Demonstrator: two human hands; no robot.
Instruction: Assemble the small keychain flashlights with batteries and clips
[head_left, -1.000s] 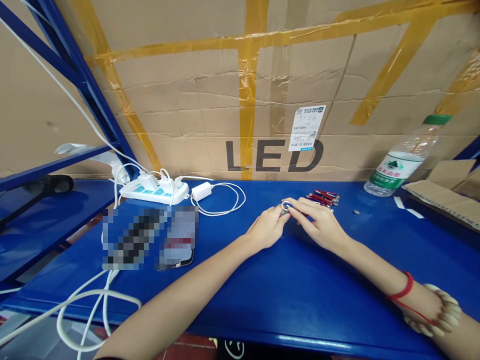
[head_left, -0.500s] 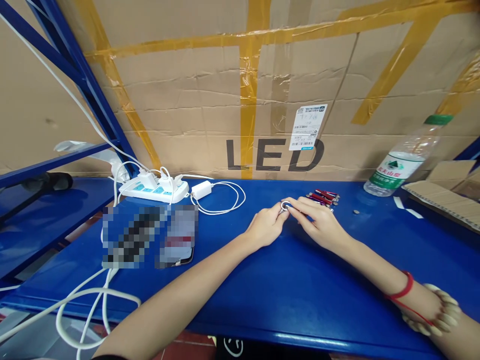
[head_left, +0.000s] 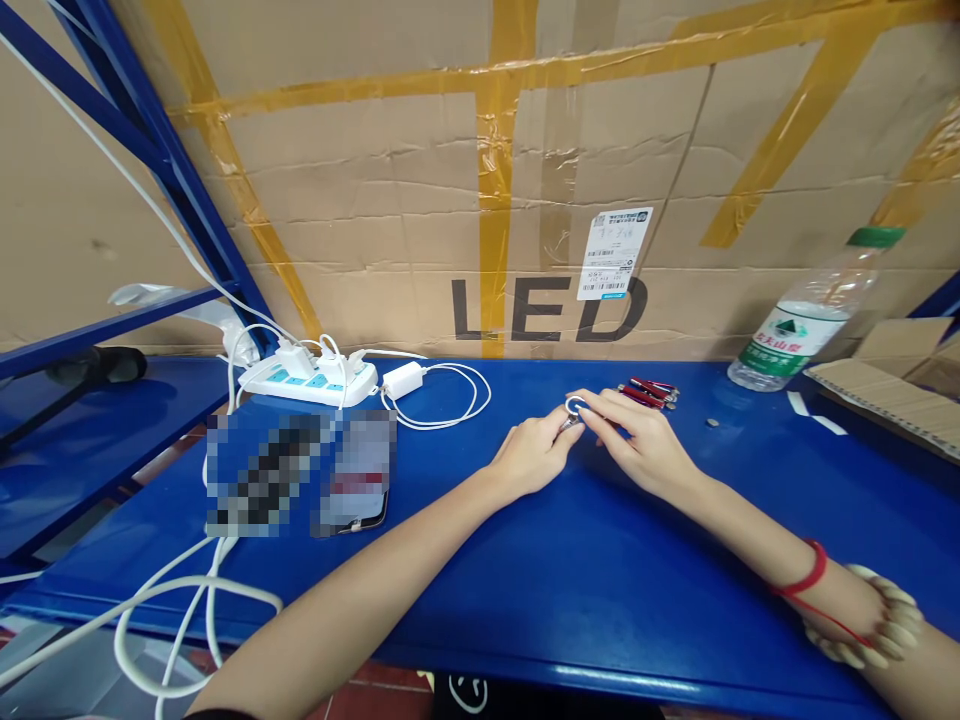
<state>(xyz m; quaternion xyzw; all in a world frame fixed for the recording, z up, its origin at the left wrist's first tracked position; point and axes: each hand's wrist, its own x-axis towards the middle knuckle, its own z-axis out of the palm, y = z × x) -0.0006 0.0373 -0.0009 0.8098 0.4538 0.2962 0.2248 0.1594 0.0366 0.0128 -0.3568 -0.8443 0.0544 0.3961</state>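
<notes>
My left hand [head_left: 534,452] and my right hand [head_left: 640,445] meet over the blue tabletop [head_left: 525,580]. Together they pinch a small silver metal ring [head_left: 574,405] between their fingertips. What hangs from the ring is hidden by my fingers. Just behind my right hand lies a small pile of red and silver keychain parts [head_left: 648,392]. My right wrist wears a red cord and a pale bead bracelet [head_left: 862,620].
A white power strip [head_left: 311,381] with plugged chargers and white cables [head_left: 442,400] sits at the back left. A blurred phone [head_left: 352,480] lies left of my arm. A plastic water bottle [head_left: 806,320] leans at right, a small coin-like piece [head_left: 712,424] near it. Taped cardboard [head_left: 525,200] stands behind.
Both hands stay together on the ring; the fingers shifted slightly and the ring sits a little higher.
</notes>
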